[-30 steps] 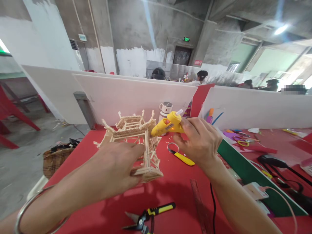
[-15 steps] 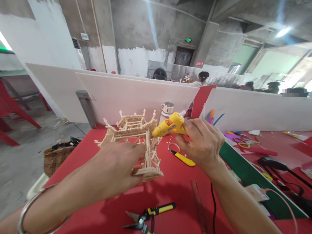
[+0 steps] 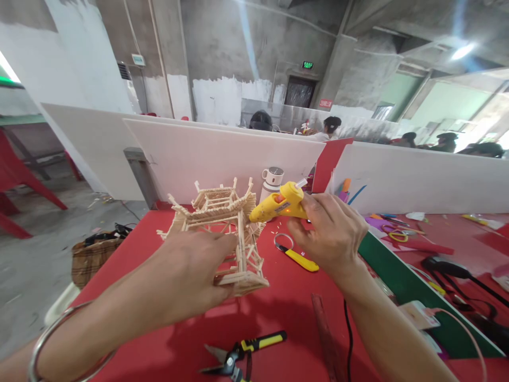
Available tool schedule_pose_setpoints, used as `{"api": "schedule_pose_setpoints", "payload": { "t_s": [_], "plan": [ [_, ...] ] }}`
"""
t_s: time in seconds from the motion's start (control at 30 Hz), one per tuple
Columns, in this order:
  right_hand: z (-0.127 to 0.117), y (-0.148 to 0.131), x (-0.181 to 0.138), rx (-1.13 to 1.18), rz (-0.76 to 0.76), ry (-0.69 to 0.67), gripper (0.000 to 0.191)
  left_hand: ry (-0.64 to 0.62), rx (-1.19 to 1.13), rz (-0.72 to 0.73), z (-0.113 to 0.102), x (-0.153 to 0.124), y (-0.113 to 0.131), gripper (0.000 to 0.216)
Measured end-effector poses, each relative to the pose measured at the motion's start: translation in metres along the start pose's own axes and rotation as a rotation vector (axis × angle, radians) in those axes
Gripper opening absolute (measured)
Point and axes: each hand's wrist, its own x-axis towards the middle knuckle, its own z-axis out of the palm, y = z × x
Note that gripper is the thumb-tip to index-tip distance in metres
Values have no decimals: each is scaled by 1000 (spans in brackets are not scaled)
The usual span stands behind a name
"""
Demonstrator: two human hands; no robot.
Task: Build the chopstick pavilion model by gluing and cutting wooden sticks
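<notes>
A pavilion-like model built of thin wooden sticks point(image 3: 214, 216) is tilted above the red table. My left hand point(image 3: 194, 265) grips it from the near side, and its fingertips are partly hidden among the sticks. In my right hand point(image 3: 332, 228) is a yellow hot glue gun point(image 3: 278, 205), a clear glue stick poking out of its back end. Its nozzle points left and meets the model's right side near an upright post; whether it touches is hard to tell. Below the glue gun lie a yellow utility knife point(image 3: 301, 260) and a metal ring point(image 3: 283, 241).
Yellow-and-black cutters point(image 3: 234, 358) lie open at the front edge beside a dark red ruler point(image 3: 326, 334). A black cord point(image 3: 349, 339) runs under my right forearm. A white mug-topped flask point(image 3: 273, 178) stands behind the model, before a white partition point(image 3: 222, 154). Right, a green divider point(image 3: 421, 297) borders scattered tools.
The glue gun has shifted very slightly to the right, and the model's lower end has swung a little rightward. Both hands keep their hold.
</notes>
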Motion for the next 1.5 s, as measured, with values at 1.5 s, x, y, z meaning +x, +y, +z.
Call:
{"api": "schedule_pose_setpoints", "payload": {
  "t_s": [1.5],
  "plan": [
    [4,0,-3,0,-21,10,29,12,31,12,4,1,0,54]
  ]
}}
